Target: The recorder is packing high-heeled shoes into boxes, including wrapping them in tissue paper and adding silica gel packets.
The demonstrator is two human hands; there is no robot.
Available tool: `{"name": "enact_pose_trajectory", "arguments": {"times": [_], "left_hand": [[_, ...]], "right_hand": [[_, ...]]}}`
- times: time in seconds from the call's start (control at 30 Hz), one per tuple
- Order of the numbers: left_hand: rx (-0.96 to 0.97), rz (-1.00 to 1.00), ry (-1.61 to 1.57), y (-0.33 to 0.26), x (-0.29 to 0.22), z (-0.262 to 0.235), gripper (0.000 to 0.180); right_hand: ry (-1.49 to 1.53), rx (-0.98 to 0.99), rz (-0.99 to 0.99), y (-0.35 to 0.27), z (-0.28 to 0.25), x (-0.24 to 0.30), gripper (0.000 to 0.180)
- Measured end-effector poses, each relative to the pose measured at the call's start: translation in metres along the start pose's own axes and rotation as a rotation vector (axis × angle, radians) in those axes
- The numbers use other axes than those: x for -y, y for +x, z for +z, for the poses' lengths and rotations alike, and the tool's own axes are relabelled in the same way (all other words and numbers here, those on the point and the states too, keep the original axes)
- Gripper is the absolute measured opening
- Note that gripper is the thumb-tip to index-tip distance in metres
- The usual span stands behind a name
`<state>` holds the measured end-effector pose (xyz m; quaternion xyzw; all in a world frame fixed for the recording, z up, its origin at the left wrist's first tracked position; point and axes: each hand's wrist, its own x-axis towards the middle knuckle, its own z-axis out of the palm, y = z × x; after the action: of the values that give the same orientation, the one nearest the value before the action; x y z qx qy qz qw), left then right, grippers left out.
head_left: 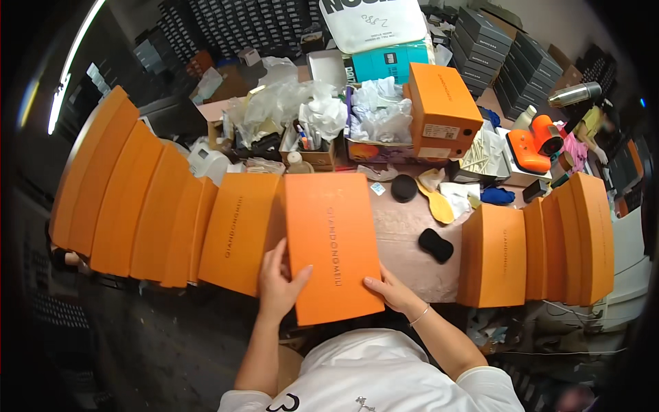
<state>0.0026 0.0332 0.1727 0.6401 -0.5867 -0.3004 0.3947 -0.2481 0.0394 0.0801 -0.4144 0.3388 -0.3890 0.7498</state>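
An orange shoebox-like carton (335, 247) with its lid on is held between both of my hands, over the table's near edge. My left hand (280, 278) grips its left side, thumb on top. On the right side, my right hand (392, 288) holds the lower corner, thumb on the lid and the other fingers mostly hidden. Close to my left hand lies another orange box (240, 230), partly covered by the held one. A black sponge-like pad (436, 245) rests on the table (405, 271) to the right of the held box.
Stacked orange boxes stand left (123, 199) and right (494, 254). Behind are a round black object (403, 188), a yellow brush-shaped item (439, 207), a carton of crumpled paper (381, 147), a large orange box (445, 103), an orange device (528, 151) and a metallic cylinder (575, 95).
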Motion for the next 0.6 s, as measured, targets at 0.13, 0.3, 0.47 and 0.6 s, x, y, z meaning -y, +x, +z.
{"name": "enact_pose_trajectory", "arguments": {"times": [0.13,0.3,0.47,0.6], "left_hand": [[0.143,-0.468,-0.535,-0.008,0.117,0.136,0.056],[0.234,-0.793,-0.557,0.004,0.134,0.182,0.045],[0.174,-0.719,-0.538,0.004,0.162,0.165,0.043],[0.211,-0.592,-0.271,0.037,0.156,0.114,0.04]], "right_hand": [[-0.056,-0.272,0.119,-0.015,-0.068,-0.045,0.07],[-0.362,-0.41,0.15,-0.009,-0.138,-0.101,0.055],[-0.209,-0.431,0.177,-0.001,-0.094,-0.097,0.053],[-0.243,-0.316,0.091,0.022,-0.074,-0.088,0.051]]}}
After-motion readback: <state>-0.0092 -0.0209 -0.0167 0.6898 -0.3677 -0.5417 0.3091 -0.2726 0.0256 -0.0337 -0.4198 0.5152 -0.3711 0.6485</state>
